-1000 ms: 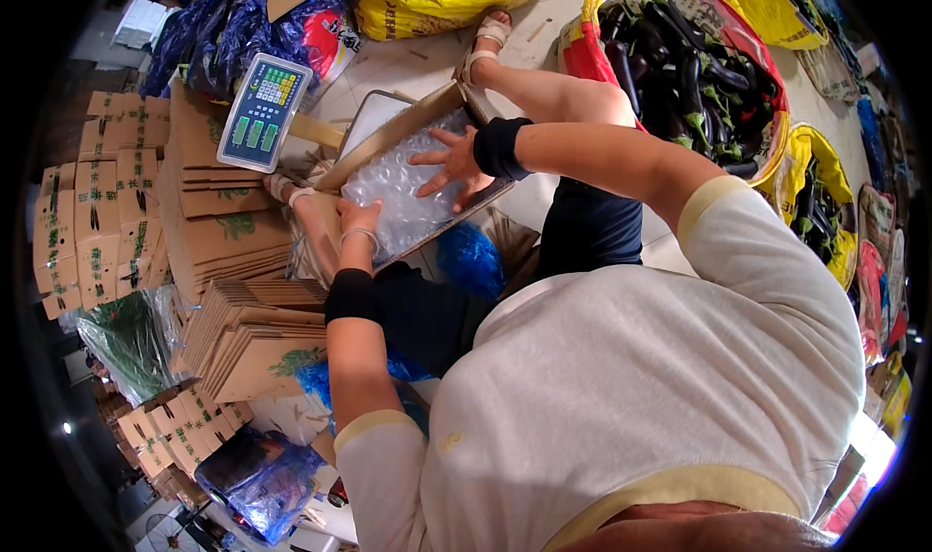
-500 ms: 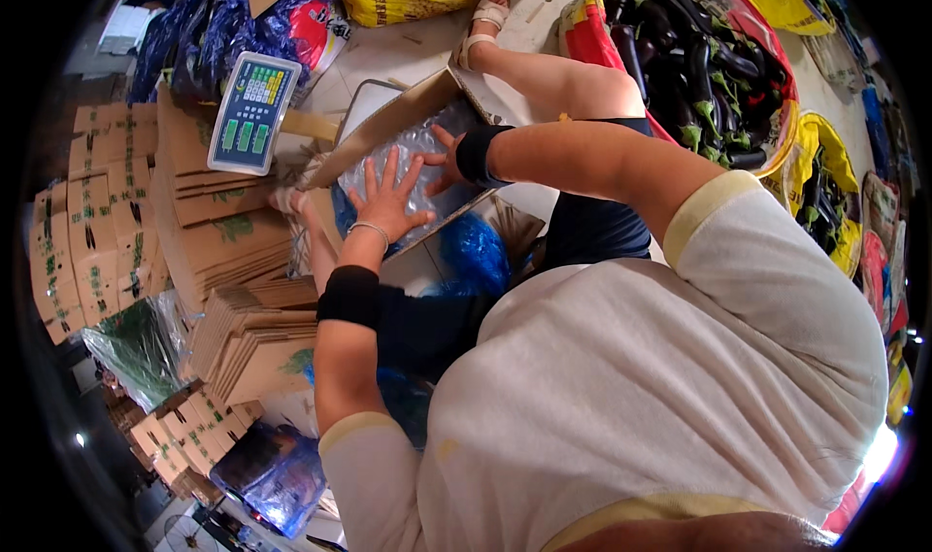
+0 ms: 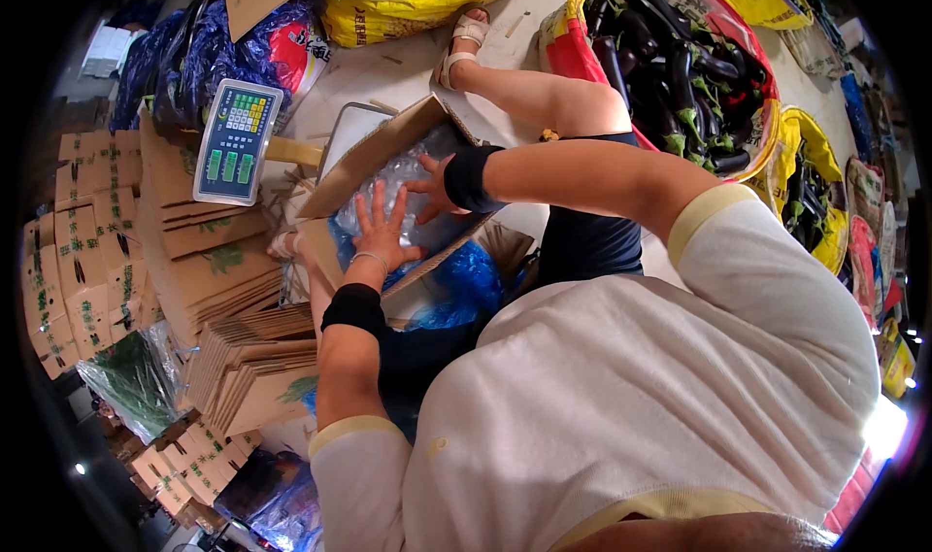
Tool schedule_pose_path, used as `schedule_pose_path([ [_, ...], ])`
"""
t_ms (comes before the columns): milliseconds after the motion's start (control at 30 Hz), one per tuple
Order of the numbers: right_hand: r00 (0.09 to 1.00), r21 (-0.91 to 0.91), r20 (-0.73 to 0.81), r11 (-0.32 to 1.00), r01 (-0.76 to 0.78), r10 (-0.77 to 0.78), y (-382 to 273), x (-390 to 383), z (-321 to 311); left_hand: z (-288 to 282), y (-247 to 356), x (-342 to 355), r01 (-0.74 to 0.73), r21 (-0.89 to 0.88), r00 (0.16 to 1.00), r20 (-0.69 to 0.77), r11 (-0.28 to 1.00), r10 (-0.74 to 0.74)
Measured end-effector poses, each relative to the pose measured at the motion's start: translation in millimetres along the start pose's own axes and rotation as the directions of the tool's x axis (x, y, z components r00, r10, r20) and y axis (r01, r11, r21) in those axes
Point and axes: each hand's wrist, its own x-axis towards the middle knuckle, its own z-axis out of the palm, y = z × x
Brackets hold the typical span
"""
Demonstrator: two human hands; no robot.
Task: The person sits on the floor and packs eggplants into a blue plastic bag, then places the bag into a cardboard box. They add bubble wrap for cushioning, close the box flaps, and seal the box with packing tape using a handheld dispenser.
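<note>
An open cardboard box (image 3: 320, 236) holds clear, puffy plastic packing (image 3: 393, 168), with blue plastic lining showing at its left side. My left hand (image 3: 381, 236) rests on the packing near the box's front left, fingers spread wide. My right hand (image 3: 432, 185) also presses on it, to the right and slightly farther back, fingers apart and the wrist in a black band. Crumpled blue plastic (image 3: 461, 285) lies just outside the box's front edge. The box stands beside a weighing scale, whose keypad display (image 3: 236, 139) rises at the left on a post.
Flattened cardboard (image 3: 204, 232) and bundled boxes (image 3: 78, 261) crowd the left. A red-rimmed basket of eggplants (image 3: 684, 81) stands at upper right, yellow sacks (image 3: 820, 232) beside it and another yellow sack (image 3: 408, 18) at the top. Dark blue wrapped bags (image 3: 184, 47) sit behind the scale.
My left hand has gone from pressing at the box's left side to lying spread over the packing. My right hand stays inside. Blue lining now shows under the packing at the left.
</note>
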Motion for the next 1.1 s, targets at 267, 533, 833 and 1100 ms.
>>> schedule_pose_path([
  [267,0.524,0.756,-0.527,0.651,-0.071,0.669,23,-143,-10,-6,9,-13,0.073,0.005,0.997,-0.023,0.997,-0.073],
  [533,0.972,0.953,-0.203,0.252,0.168,0.119,41,-25,19,1,3,-9,0.034,-0.022,0.998,-0.054,0.999,-0.035],
  [833,0.879,0.099,-0.457,0.974,0.206,-0.139,9,11,46,0,0,-11,-0.009,-0.093,1.0,-0.005,0.996,0.008],
  [1100,0.801,0.073,-0.534,0.929,0.364,-0.271,15,36,50,13,-9,-8,-0.064,-0.146,0.996,-0.069,0.987,0.055],
])
